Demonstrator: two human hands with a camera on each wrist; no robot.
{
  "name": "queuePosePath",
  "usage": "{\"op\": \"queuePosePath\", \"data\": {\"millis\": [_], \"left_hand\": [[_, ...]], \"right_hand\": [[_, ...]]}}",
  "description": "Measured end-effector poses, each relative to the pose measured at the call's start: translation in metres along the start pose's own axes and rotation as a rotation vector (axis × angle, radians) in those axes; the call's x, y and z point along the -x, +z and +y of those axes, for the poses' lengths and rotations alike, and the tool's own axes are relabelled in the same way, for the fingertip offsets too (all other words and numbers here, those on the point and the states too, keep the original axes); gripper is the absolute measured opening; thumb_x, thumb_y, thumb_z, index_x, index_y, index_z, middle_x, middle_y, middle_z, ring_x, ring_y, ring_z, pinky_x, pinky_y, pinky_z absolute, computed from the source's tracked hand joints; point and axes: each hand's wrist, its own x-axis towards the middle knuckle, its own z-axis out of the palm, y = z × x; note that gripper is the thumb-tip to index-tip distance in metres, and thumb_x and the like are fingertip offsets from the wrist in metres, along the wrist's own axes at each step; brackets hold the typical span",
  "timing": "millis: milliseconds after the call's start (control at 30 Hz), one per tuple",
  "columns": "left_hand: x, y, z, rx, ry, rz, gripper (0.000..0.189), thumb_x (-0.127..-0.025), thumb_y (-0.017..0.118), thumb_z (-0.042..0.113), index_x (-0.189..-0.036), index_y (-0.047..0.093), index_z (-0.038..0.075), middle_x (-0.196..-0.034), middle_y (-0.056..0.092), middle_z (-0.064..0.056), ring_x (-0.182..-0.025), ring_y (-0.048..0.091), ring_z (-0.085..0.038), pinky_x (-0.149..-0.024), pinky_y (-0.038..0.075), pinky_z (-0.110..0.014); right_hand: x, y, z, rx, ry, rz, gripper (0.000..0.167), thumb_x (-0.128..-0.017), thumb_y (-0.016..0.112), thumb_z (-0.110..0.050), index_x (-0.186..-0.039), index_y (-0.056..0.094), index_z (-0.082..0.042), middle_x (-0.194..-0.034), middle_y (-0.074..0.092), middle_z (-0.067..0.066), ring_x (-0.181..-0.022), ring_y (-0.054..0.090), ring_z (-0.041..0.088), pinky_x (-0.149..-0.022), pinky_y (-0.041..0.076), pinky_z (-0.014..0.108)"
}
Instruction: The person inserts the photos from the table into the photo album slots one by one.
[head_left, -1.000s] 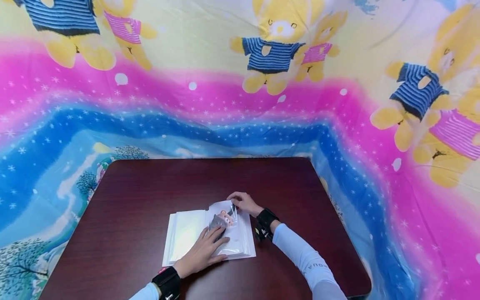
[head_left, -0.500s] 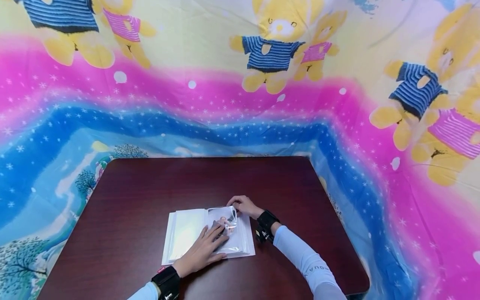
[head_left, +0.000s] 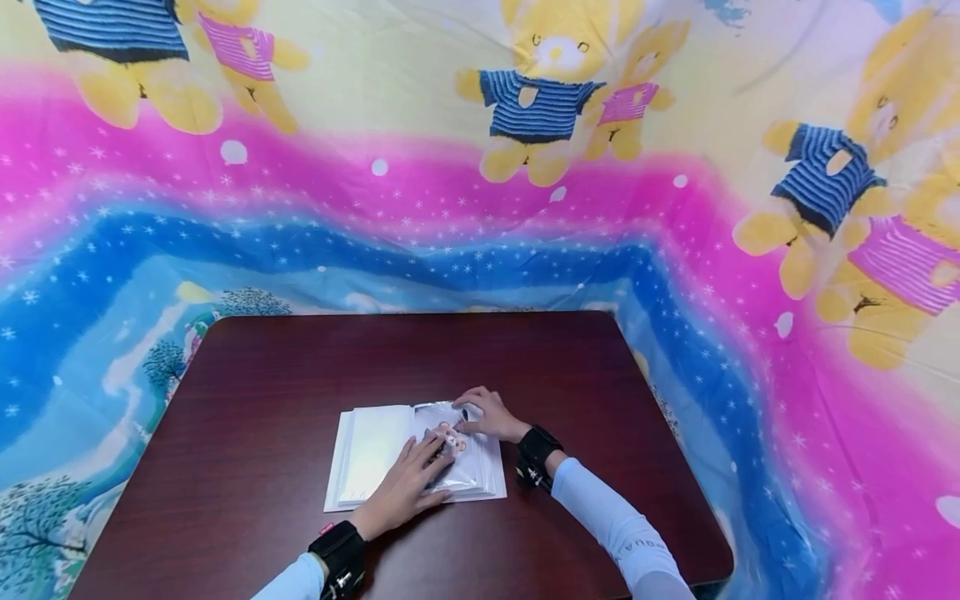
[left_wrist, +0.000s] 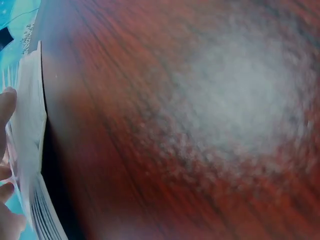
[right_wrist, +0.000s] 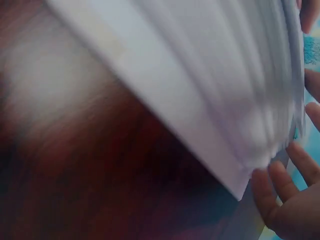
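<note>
A white photo album [head_left: 372, 454] lies open on the table. On its right-hand page a clear sleeve [head_left: 468, 475] shows a picture with a small pinkish figure [head_left: 450, 437]. My left hand [head_left: 405, 487] rests on that page with straight, spread fingers, covering part of the picture. At the page's upper right corner, my right hand [head_left: 491, 414] holds the sleeve's edge between thumb and curved fingers. The right wrist view has fingers [right_wrist: 285, 182] against the stacked page edges [right_wrist: 240, 135]. In the left wrist view, fingertips [left_wrist: 7, 105] touch the album's pages [left_wrist: 30, 100].
The dark reddish-brown table [head_left: 300, 358] has rounded corners and extends around the album. Behind and beside it hangs a printed cloth [head_left: 420, 192] with teddy bears. Both wrists wear black straps [head_left: 337, 554].
My right hand stays by the page's upper corner, its thumb now lower over the sleeve. The raised sleeve corner has come down flatter. The left hand stays on the page, and the album appears slightly higher.
</note>
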Motion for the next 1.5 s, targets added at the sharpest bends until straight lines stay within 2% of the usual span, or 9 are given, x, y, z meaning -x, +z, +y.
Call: {"op": "queuePosePath", "data": {"millis": [167, 333, 400, 500, 667, 833, 1133, 1333, 1500], "left_hand": [[0.01, -0.007, -0.005, 0.015, -0.04, 0.017, 0.058, -0.085, 0.076, 0.039, -0.128, 0.063, 0.003, -0.141, 0.049, -0.027, -0.13, 0.046, -0.045, -0.102, 0.03, -0.071], [0.029, -0.024, -0.025, -0.023, -0.133, 0.17, 0.038, -0.084, 0.075, 0.018, -0.116, 0.067, -0.001, -0.127, 0.058, -0.031, -0.119, 0.052, -0.05, -0.099, 0.032, -0.072], [0.037, -0.034, -0.036, -0.053, -0.207, 0.231, 0.033, -0.082, 0.074, 0.008, -0.113, 0.067, -0.003, -0.124, 0.059, -0.032, -0.117, 0.053, -0.051, -0.097, 0.034, -0.072], [0.049, -0.048, -0.049, -0.107, -0.319, 0.259, 0.033, -0.082, 0.073, 0.002, -0.113, 0.067, -0.004, -0.124, 0.058, -0.032, -0.115, 0.054, -0.051, -0.092, 0.039, -0.07], [0.063, -0.062, -0.053, -0.075, -0.591, 0.171, 0.041, -0.085, 0.074, 0.009, -0.122, 0.063, -0.005, -0.128, 0.057, -0.031, -0.113, 0.053, -0.049, -0.082, 0.041, -0.063], [0.059, -0.074, -0.054, 0.148, -0.849, 0.113, 0.052, -0.091, 0.069, 0.013, -0.132, 0.05, -0.013, -0.127, 0.055, -0.034, -0.111, 0.054, -0.049, -0.087, 0.043, -0.061], [0.037, -0.09, -0.061, 0.676, -1.243, 0.172, 0.069, -0.094, 0.066, 0.016, -0.144, 0.03, -0.016, -0.138, 0.041, -0.04, -0.127, 0.042, -0.05, -0.103, 0.04, -0.054], [0.023, -0.097, -0.069, 0.769, -1.312, 0.185, 0.072, -0.093, 0.067, 0.02, -0.143, 0.033, -0.017, -0.14, 0.037, -0.04, -0.128, 0.042, -0.047, -0.104, 0.039, -0.052], [0.008, -0.105, -0.065, 0.752, -1.207, 0.165, 0.058, -0.094, 0.067, 0.014, -0.141, 0.042, -0.011, -0.127, 0.053, -0.033, -0.096, 0.064, -0.033, -0.078, 0.055, -0.036]], "right_hand": [[0.011, 0.004, 0.008, 0.115, -0.002, 0.005, 0.044, -0.089, 0.074, -0.025, -0.13, 0.064, -0.011, -0.147, 0.04, 0.018, -0.124, 0.035, 0.036, -0.099, 0.031, 0.052], [0.017, 0.007, 0.009, 0.128, -0.012, 0.008, 0.044, -0.091, 0.072, -0.025, -0.132, 0.063, -0.009, -0.145, 0.042, 0.019, -0.125, 0.036, 0.037, -0.101, 0.03, 0.053], [0.018, 0.008, 0.009, 0.122, -0.016, 0.012, 0.044, -0.092, 0.071, -0.023, -0.132, 0.062, -0.008, -0.145, 0.043, 0.019, -0.126, 0.036, 0.037, -0.101, 0.029, 0.053], [0.019, 0.007, 0.009, 0.13, -0.024, 0.025, 0.044, -0.092, 0.071, -0.022, -0.132, 0.062, -0.007, -0.144, 0.044, 0.019, -0.126, 0.036, 0.038, -0.101, 0.029, 0.054], [0.021, 0.008, 0.014, 0.121, -0.042, 0.044, 0.044, -0.092, 0.07, -0.022, -0.132, 0.061, -0.006, -0.143, 0.045, 0.021, -0.124, 0.037, 0.039, -0.1, 0.029, 0.055], [0.02, 0.013, 0.019, 0.131, -0.062, 0.076, 0.045, -0.092, 0.071, -0.022, -0.133, 0.061, -0.006, -0.143, 0.045, 0.02, -0.124, 0.037, 0.038, -0.099, 0.029, 0.054], [0.025, 0.025, 0.026, 0.119, -0.074, 0.162, 0.033, -0.092, 0.071, -0.016, -0.123, 0.067, -0.005, -0.148, 0.042, 0.02, -0.127, 0.037, 0.041, -0.102, 0.028, 0.057], [0.026, 0.027, 0.029, 0.109, -0.081, 0.181, 0.036, -0.093, 0.069, -0.016, -0.127, 0.065, -0.005, -0.149, 0.041, 0.02, -0.128, 0.036, 0.042, -0.103, 0.029, 0.057], [0.026, 0.031, 0.032, 0.165, -0.103, 0.179, 0.037, -0.095, 0.066, -0.02, -0.13, 0.064, -0.005, -0.15, 0.04, 0.022, -0.129, 0.038, 0.041, -0.102, 0.03, 0.057]]}}
